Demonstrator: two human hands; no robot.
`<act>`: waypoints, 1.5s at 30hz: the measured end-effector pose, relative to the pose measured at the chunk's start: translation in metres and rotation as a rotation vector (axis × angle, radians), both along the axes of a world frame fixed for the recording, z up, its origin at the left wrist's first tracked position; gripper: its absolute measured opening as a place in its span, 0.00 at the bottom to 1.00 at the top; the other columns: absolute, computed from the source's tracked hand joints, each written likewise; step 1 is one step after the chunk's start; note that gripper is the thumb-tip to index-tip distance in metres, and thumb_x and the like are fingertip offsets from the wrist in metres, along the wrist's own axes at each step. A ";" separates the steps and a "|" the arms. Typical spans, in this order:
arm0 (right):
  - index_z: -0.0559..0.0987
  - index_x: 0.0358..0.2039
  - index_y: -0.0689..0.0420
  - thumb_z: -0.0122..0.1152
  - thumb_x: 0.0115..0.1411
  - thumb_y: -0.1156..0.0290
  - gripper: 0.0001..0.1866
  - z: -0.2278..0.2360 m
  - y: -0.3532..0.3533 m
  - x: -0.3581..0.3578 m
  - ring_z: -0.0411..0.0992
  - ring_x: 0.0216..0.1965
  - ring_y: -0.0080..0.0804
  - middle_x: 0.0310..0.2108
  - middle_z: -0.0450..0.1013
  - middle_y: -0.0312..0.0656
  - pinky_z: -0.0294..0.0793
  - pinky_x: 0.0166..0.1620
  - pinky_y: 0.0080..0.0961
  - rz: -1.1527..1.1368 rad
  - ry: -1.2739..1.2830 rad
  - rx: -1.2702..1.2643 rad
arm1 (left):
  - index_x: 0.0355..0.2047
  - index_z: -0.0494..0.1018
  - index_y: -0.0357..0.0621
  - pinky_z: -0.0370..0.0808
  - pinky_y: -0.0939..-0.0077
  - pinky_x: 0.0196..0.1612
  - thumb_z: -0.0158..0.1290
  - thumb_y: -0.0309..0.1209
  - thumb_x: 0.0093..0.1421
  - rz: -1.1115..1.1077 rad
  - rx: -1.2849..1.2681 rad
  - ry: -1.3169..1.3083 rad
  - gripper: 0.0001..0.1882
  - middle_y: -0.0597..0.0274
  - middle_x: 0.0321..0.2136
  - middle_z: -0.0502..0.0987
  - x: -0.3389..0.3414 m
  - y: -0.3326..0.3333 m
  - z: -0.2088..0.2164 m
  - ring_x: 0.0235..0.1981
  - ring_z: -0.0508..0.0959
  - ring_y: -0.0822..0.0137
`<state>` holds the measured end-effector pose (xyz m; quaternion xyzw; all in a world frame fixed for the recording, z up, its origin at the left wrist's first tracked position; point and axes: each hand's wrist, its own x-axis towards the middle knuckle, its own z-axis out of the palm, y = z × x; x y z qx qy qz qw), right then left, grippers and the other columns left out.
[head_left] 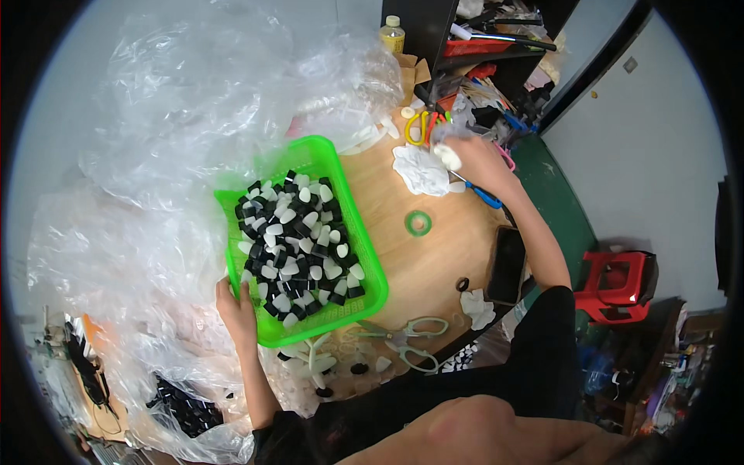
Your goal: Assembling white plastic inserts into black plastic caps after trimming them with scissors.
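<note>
A bright green plastic basket (372, 271) lies tilted on the wooden table, heaped with small black and white capped pieces (298, 240). My left hand (235, 311) grips its near left rim, thumb towards the inside. My right hand (482, 164) reaches to the far right of the table, its fingers closed around a small whitish piece (447, 157) I cannot identify. Under and beside that hand lie a crumpled white tissue (420, 170) and a blue-handled tool (487, 198). Yellow-handled scissors (418, 129) are just beyond it.
Large clear plastic bags (186, 101) crowd the left and far side. A green tape roll (418, 223), a black phone (507, 265) and pale-handled scissors (403, 338) lie on the table. A cluttered shelf (496, 54) stands behind; a red stool (616, 287) is at right.
</note>
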<state>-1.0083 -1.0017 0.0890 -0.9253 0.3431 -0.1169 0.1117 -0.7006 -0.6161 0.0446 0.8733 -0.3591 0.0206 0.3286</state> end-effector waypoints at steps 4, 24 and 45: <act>0.75 0.43 0.56 0.62 0.47 0.75 0.19 -0.017 0.011 -0.028 0.75 0.38 0.52 0.32 0.75 0.56 0.73 0.41 0.43 0.099 0.143 0.142 | 0.43 0.71 0.30 0.70 0.64 0.43 0.53 0.24 0.57 0.022 -0.019 -0.021 0.14 0.43 0.36 0.76 -0.004 -0.001 0.002 0.37 0.76 0.48; 0.80 0.32 0.54 0.64 0.47 0.69 0.11 -0.087 -0.048 0.088 0.76 0.39 0.50 0.34 0.77 0.48 0.75 0.41 0.44 0.184 -0.087 -0.036 | 0.47 0.73 0.30 0.72 0.78 0.37 0.57 0.29 0.58 0.142 -0.161 0.180 0.19 0.56 0.35 0.77 0.034 0.018 -0.029 0.33 0.74 0.71; 0.73 0.35 0.59 0.56 0.52 0.75 0.08 -0.192 -0.027 0.167 0.75 0.37 0.49 0.32 0.74 0.50 0.73 0.35 0.42 0.118 -0.560 -0.246 | 0.40 0.75 0.36 0.67 0.83 0.29 0.55 0.28 0.58 0.098 -0.337 0.407 0.11 0.68 0.30 0.75 0.031 0.007 -0.023 0.26 0.71 0.79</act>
